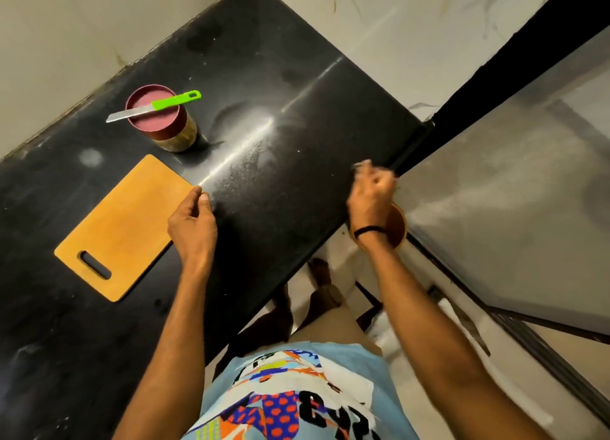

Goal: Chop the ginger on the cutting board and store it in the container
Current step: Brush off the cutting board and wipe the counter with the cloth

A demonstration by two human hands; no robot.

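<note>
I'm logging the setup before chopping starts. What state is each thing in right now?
Cutting board: flat on the counter, bare, no ginger on it.
Jar: upright, maroon lid on.
Knife: lying across the jar's lid, unheld.
Left hand: fingers loosely curled by the board's corner, holding nothing.
Right hand: blurred, fingers curled; whether it holds anything is unclear.
Brown bowl: past the counter's edge, mostly hidden by the right hand.

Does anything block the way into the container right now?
Yes. Its maroon lid is on the container, and the green-handled knife lies across that lid. No ginger shows on the cutting board.
</note>
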